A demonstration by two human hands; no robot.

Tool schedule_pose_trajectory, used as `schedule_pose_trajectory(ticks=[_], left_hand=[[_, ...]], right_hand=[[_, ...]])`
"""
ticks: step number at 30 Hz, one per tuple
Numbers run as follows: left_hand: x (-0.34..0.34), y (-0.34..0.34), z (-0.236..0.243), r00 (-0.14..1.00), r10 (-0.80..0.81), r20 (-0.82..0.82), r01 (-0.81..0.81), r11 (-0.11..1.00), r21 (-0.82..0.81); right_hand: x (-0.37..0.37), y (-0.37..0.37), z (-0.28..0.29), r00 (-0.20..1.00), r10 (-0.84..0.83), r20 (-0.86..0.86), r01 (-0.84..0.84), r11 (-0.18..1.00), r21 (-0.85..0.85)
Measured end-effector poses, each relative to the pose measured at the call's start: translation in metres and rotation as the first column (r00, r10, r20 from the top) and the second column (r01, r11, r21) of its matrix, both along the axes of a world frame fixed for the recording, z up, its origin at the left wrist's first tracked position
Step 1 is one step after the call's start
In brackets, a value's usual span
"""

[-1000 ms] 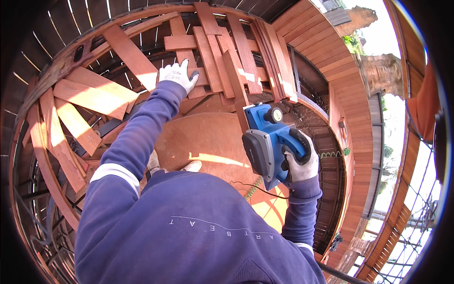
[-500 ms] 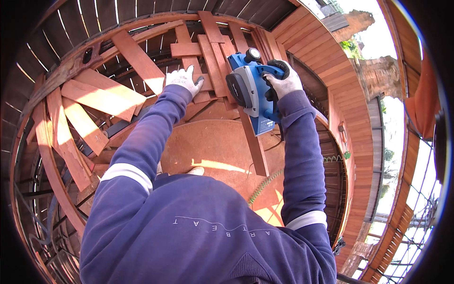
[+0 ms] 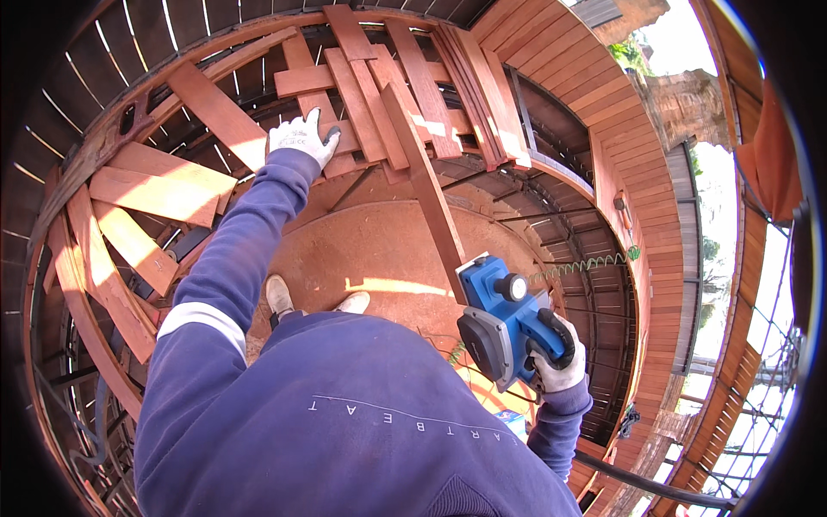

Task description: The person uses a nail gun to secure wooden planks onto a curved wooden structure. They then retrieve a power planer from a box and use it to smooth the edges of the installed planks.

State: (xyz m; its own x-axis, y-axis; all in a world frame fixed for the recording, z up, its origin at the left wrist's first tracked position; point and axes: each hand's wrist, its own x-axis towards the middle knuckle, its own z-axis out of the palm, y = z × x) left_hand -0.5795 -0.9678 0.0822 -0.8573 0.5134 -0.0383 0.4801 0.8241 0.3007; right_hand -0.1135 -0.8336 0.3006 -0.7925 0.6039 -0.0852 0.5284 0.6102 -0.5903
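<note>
My right hand (image 3: 562, 355), in a white and black glove, is wrapped round the rear handle of a blue electric planer (image 3: 510, 320). The planer's front is at the near end of a long narrow reddish board (image 3: 428, 189) that stands on edge and slants away from me. My left hand (image 3: 303, 140), also gloved, rests with its fingers apart on the reddish boards (image 3: 349, 103) stacked crosswise at the far side. Its fingertips are partly hidden.
More loose planks (image 3: 155, 185) lie at the left. A green coiled hose (image 3: 586, 269) stretches across the right side toward the plank wall (image 3: 659, 250). My shoes (image 3: 280, 295) stand on the reddish-brown floor (image 3: 370, 233). A dark cable (image 3: 646, 488) runs at the lower right.
My right hand has drawn the planer back toward me and to the right, from the board's far part to its near end. My left hand has stayed on the boards.
</note>
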Motion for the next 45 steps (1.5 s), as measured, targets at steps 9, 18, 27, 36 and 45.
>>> schedule_pose_trajectory(ticks=[9,18,27,36,45], left_hand=[[0.002,0.000,-0.001,1.000,-0.003,-0.018,0.003,1.000,0.004],[0.002,-0.001,0.006,0.997,-0.018,0.078,0.022,0.999,-0.046],[0.001,-0.001,0.005,1.000,-0.006,0.002,0.006,1.000,0.000],[0.003,-0.004,0.002,0.999,0.001,-0.038,-0.001,1.000,0.016],[0.004,0.000,0.001,1.000,0.008,0.002,-0.008,1.000,-0.001]], right_hand=[[-0.063,0.004,-0.008,0.997,-0.053,-0.056,0.053,0.999,-0.006],[-0.237,0.049,-0.036,0.971,0.136,-0.195,-0.103,0.980,0.170],[-0.346,0.046,-0.017,1.000,0.014,0.027,-0.014,1.000,0.020],[-0.166,0.026,-0.018,0.987,0.068,-0.144,-0.081,0.993,-0.085],[0.007,-0.008,-0.001,1.000,0.016,-0.015,-0.015,0.999,0.031]])
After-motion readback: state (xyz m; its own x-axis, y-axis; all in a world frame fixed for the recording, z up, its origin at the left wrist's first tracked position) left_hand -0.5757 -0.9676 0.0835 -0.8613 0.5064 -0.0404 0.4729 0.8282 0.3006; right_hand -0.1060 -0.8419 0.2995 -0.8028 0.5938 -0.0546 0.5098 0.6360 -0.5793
